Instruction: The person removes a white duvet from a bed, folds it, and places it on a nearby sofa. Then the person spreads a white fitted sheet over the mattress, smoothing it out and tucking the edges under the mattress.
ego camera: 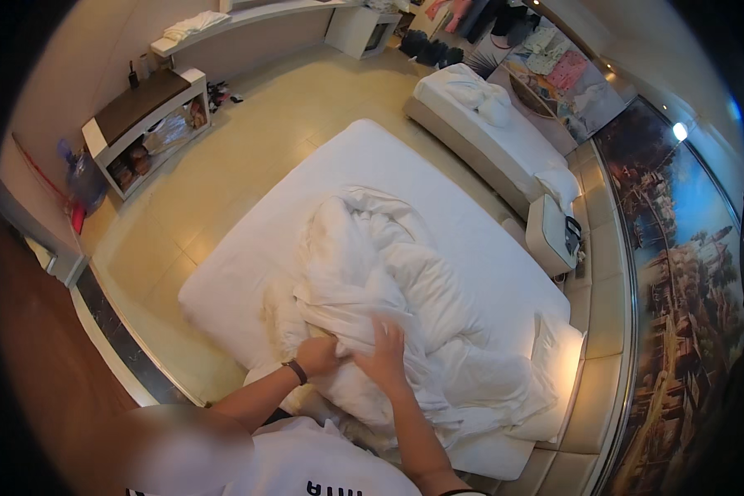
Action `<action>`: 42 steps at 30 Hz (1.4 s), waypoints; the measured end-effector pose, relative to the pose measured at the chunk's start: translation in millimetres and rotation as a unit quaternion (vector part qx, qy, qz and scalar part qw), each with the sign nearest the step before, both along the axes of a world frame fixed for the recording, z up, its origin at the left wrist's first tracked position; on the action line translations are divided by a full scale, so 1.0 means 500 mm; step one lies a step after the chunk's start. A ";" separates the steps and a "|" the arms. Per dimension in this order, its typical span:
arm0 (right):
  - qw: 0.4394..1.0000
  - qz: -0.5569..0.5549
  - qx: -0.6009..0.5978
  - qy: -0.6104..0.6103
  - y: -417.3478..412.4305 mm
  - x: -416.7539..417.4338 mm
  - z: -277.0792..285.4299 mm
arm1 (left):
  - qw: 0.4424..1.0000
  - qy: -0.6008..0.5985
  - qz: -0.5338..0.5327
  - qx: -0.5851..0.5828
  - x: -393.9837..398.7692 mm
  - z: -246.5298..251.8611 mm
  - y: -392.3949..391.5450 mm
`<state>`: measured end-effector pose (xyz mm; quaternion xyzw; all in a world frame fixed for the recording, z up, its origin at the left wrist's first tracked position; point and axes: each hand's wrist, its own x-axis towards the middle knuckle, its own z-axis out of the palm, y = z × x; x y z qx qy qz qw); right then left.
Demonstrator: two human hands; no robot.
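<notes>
A white duvet (347,260) lies bunched and crumpled with its loose white cover (353,297) on a bed. My left hand (318,356), with a dark band on its wrist, is closed around a fold of the cover near the bed's near side. Just right of it, my right hand (385,353) is against the same fabric, its fingers spread and slightly blurred. Both hands are close together over the bunched cloth. Beneath the duvet is a white-sheeted mattress (248,266). A white pillow (555,359) leans near the headboard, partly behind the bedding.
A second bed (465,136) with white bedding stands beyond a bedside cabinet (545,235) carrying a dark telephone (571,234). A padded headboard wall (601,347) runs along the right. Across the tiled floor (155,242) stands a low cabinet (142,111).
</notes>
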<state>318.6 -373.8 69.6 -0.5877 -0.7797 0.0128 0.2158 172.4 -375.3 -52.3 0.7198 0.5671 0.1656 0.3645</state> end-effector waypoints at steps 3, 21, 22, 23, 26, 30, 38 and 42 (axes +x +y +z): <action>0.992 0.046 -0.036 -0.112 0.094 -0.023 -0.056 | 0.994 -0.024 -0.091 0.046 -0.002 0.090 -0.031; 0.922 -0.307 -0.227 -0.067 0.283 0.420 -0.199 | 0.960 0.046 -0.272 -0.042 -0.014 0.211 -0.163; 0.958 -0.235 -0.161 0.026 0.267 0.390 -0.226 | 0.956 0.065 -0.282 -0.051 -0.003 0.195 -0.156; 0.977 -0.147 -0.107 0.111 0.253 0.357 -0.251 | 0.950 0.085 -0.293 -0.064 0.007 0.177 -0.151; 0.986 -0.046 -0.028 0.156 0.185 0.172 -0.214 | 0.946 0.075 -0.310 -0.059 0.026 0.148 -0.154; 0.984 -0.083 -0.128 0.093 0.178 0.120 -0.208 | 0.959 -0.005 -0.282 -0.017 0.050 0.137 -0.106; 0.981 -0.125 -0.076 0.130 0.147 0.062 -0.252 | 0.985 0.067 -0.111 -0.113 0.065 0.124 0.055; 0.951 -0.176 -0.048 0.249 0.147 0.078 -0.213 | 0.975 -0.035 -0.206 -0.078 0.024 0.082 0.023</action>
